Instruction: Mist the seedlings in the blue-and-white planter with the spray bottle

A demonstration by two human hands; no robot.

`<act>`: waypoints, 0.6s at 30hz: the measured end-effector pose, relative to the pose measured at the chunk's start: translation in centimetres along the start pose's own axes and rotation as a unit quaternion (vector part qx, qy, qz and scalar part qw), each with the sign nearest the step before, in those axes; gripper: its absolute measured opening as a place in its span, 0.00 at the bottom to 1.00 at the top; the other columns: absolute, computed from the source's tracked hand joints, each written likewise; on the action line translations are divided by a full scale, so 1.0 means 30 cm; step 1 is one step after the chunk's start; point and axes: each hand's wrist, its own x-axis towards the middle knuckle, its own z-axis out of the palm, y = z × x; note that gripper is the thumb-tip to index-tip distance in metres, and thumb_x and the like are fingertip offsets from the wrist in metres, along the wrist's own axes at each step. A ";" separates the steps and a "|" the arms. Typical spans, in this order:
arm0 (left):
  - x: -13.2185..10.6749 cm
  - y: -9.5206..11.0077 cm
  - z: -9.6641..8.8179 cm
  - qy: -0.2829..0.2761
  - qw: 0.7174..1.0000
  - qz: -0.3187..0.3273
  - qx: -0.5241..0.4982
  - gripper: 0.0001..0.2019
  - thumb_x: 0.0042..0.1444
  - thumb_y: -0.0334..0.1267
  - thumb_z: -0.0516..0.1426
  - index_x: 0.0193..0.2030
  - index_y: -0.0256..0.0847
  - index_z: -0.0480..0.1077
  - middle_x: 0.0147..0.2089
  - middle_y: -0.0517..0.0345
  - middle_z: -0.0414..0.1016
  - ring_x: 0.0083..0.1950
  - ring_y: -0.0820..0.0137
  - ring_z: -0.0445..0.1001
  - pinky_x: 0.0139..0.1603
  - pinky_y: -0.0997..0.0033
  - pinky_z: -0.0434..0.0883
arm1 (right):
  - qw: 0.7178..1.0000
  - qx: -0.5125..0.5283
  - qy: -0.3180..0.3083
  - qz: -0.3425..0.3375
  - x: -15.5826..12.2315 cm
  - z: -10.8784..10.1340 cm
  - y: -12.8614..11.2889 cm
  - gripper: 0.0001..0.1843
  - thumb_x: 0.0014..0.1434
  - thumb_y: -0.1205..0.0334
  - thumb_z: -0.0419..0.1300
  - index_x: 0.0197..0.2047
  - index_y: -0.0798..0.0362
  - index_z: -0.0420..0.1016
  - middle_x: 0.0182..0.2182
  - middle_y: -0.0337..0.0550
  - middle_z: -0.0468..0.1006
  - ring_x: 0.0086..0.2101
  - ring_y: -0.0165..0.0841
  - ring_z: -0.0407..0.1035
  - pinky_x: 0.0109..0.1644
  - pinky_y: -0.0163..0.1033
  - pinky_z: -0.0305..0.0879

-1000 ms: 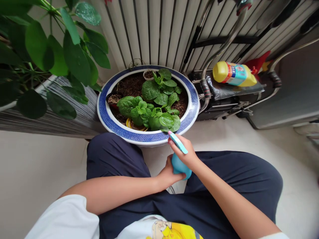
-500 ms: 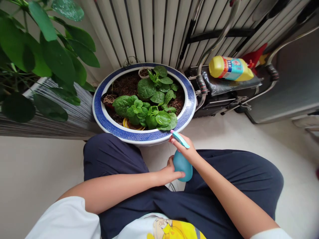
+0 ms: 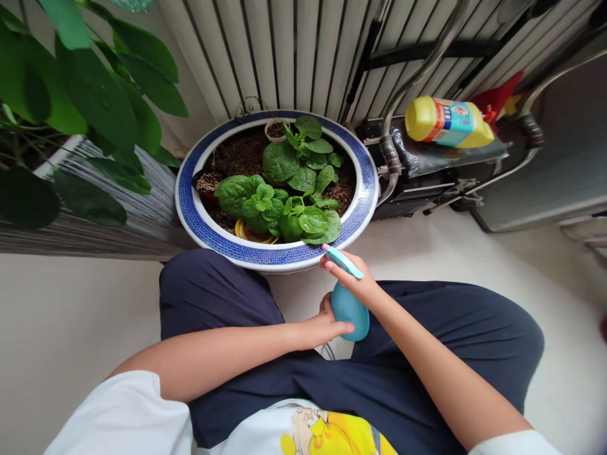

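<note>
Between my knees I hold a blue spray bottle with both hands. My left hand wraps round its lower body, thumb across the front. Higher up, my right hand grips the neck and trigger, just under the light-blue spray head; some of its fingers are hidden. The pink nozzle points at the near right rim of a blue-and-white pot. Leafy green plants grow in the pot's dark soil, and water drops glisten on several leaves. A small white cup of soil sits at the back.
Broad leaves of another plant hang at the left. Behind the pot stands a white slatted radiator. To the right, a yellow bottle lies on a plastic-covered folded cart with metal tubing.
The view has shifted slightly, so the pot and cart appear a little moved. Both hands keep the same grip on the spray bottle.
</note>
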 end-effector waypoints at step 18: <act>-0.005 0.046 0.014 0.027 0.998 -0.059 0.002 0.49 0.49 0.51 0.61 0.71 0.43 0.36 0.68 0.38 0.49 0.50 0.58 0.70 0.40 0.61 0.73 | 0.999 -0.033 0.017 0.005 0.009 0.003 0.001 0.17 0.62 0.49 0.57 0.39 0.54 0.78 0.30 0.43 0.80 0.32 0.35 0.73 0.34 0.36 0.67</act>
